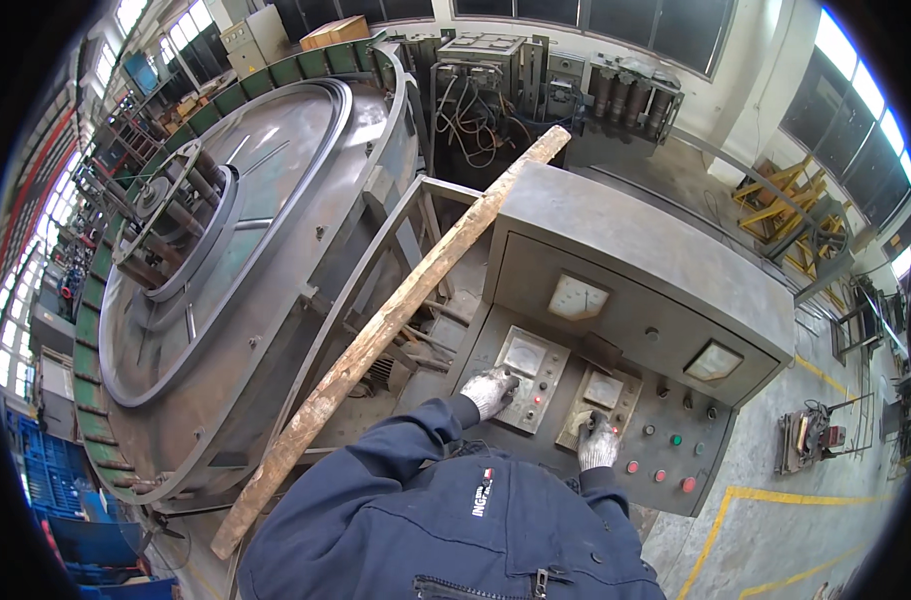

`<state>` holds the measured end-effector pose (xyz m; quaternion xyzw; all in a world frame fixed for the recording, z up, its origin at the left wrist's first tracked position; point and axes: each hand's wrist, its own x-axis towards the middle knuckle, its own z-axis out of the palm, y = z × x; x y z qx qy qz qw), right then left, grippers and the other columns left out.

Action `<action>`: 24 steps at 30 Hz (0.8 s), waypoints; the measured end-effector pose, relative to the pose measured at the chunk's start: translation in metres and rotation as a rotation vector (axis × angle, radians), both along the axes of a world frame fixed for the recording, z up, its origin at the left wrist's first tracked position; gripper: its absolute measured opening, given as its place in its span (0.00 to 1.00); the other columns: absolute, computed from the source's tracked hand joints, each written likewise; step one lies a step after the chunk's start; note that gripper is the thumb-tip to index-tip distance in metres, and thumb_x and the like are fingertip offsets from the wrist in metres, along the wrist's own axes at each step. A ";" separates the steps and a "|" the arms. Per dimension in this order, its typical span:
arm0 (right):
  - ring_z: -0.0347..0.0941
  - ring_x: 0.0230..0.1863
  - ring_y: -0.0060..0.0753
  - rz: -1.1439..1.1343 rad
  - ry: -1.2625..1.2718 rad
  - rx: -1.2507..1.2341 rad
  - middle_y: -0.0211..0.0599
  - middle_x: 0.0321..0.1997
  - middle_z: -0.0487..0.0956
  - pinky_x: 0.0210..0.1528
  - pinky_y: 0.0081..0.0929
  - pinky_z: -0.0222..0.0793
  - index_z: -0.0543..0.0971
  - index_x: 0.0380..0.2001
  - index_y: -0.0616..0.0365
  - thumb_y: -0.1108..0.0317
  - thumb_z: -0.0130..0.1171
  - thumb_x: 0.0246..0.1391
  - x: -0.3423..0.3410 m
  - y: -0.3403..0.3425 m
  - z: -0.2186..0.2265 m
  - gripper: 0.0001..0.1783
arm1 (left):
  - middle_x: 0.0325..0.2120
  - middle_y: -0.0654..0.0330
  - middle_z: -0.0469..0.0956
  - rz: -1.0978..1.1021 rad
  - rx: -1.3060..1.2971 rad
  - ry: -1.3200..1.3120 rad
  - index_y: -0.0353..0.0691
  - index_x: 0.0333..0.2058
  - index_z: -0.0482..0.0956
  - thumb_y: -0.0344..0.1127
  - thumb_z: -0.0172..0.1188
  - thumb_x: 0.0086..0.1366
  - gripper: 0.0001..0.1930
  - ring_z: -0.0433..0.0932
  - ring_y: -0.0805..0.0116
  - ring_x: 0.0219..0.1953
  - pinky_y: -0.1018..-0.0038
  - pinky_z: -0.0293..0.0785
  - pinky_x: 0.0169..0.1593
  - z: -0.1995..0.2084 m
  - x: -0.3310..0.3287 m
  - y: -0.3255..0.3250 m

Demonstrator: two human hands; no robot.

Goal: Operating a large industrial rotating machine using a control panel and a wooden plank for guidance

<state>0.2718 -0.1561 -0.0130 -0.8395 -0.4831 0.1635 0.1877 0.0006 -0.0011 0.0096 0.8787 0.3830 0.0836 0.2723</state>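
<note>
A grey metal control console (665, 265) stands in front of me, with two pale instrument plates on its sloping face. On the left plate (530, 375), my left hand (488, 394) in a white work glove has its fingers closed at a dark control knob, mostly hidden by them. My right hand (597, 445), gloved alike, pinches at a knob on the right plate (622, 397); the fingers cover most of it. Small red lights glow beside both hands. Above them sit two framed dial gauges (577, 297). Red push buttons (660, 475) and a green button (676, 440) lie right of my right hand.
A long rough wooden pole (375, 325) leans against the console's left end. Beyond it is a large round steel machine (275, 250) with a green segmented rim. Hoses hang from equipment (475, 110) at the back. Yellow lines (775, 494) mark the floor at right, near a small cart (810, 440).
</note>
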 end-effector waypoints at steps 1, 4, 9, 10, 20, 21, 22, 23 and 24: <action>0.82 0.51 0.52 -0.003 0.007 -0.001 0.49 0.50 0.85 0.55 0.46 0.77 0.80 0.53 0.55 0.61 0.65 0.58 0.000 0.000 0.001 0.21 | 0.45 0.50 0.77 0.001 0.000 0.002 0.45 0.48 0.80 0.35 0.64 0.61 0.16 0.80 0.46 0.47 0.54 0.77 0.51 0.000 -0.001 0.000; 0.82 0.50 0.52 -0.010 -0.025 -0.008 0.48 0.49 0.85 0.54 0.45 0.77 0.80 0.54 0.55 0.61 0.65 0.57 0.003 -0.002 -0.009 0.22 | 0.45 0.50 0.78 -0.006 -0.001 0.001 0.45 0.49 0.81 0.35 0.64 0.60 0.17 0.80 0.46 0.47 0.54 0.78 0.51 -0.004 0.001 0.002; 0.82 0.52 0.47 -0.001 -0.036 -0.038 0.46 0.53 0.84 0.56 0.42 0.77 0.80 0.55 0.55 0.62 0.64 0.59 0.002 -0.001 -0.007 0.21 | 0.46 0.50 0.78 -0.018 -0.016 0.007 0.45 0.51 0.81 0.35 0.65 0.61 0.18 0.80 0.47 0.48 0.55 0.78 0.51 -0.003 0.000 0.004; 0.82 0.52 0.47 -0.005 -0.030 -0.040 0.46 0.52 0.84 0.56 0.42 0.77 0.80 0.55 0.55 0.62 0.64 0.59 0.002 0.000 -0.006 0.21 | 0.46 0.49 0.78 -0.008 -0.013 -0.029 0.45 0.50 0.81 0.36 0.64 0.61 0.17 0.81 0.46 0.47 0.54 0.78 0.51 -0.003 -0.001 0.004; 0.82 0.50 0.50 -0.012 -0.020 -0.034 0.47 0.49 0.85 0.54 0.44 0.77 0.80 0.53 0.55 0.62 0.65 0.57 0.001 0.000 0.000 0.21 | 0.43 0.49 0.79 0.008 -0.015 -0.043 0.44 0.47 0.81 0.39 0.62 0.66 0.13 0.81 0.45 0.45 0.54 0.78 0.50 -0.004 -0.001 0.003; 0.82 0.50 0.51 -0.010 -0.020 -0.036 0.47 0.49 0.85 0.54 0.45 0.77 0.80 0.53 0.55 0.61 0.65 0.57 0.001 0.001 0.001 0.21 | 0.42 0.49 0.79 0.011 -0.022 -0.044 0.44 0.46 0.81 0.39 0.62 0.66 0.12 0.81 0.45 0.45 0.54 0.78 0.50 -0.002 -0.001 0.003; 0.82 0.50 0.51 -0.009 -0.017 -0.037 0.47 0.49 0.85 0.54 0.45 0.77 0.80 0.53 0.55 0.61 0.65 0.57 0.001 0.001 0.001 0.21 | 0.42 0.49 0.79 0.009 -0.012 -0.056 0.43 0.45 0.81 0.38 0.62 0.66 0.11 0.81 0.45 0.45 0.54 0.78 0.50 -0.003 -0.001 0.004; 0.82 0.50 0.51 -0.004 -0.014 -0.038 0.47 0.49 0.85 0.54 0.45 0.77 0.80 0.53 0.55 0.61 0.65 0.57 0.001 0.001 0.002 0.21 | 0.42 0.49 0.79 0.012 -0.001 -0.068 0.43 0.44 0.81 0.38 0.62 0.66 0.10 0.81 0.44 0.45 0.53 0.78 0.50 -0.004 -0.001 0.004; 0.82 0.50 0.51 0.003 -0.011 -0.038 0.47 0.49 0.85 0.54 0.45 0.77 0.80 0.53 0.55 0.61 0.65 0.57 0.001 0.002 0.003 0.21 | 0.42 0.48 0.79 0.015 0.011 -0.080 0.43 0.43 0.82 0.38 0.62 0.66 0.10 0.81 0.44 0.45 0.53 0.77 0.49 -0.005 -0.001 0.004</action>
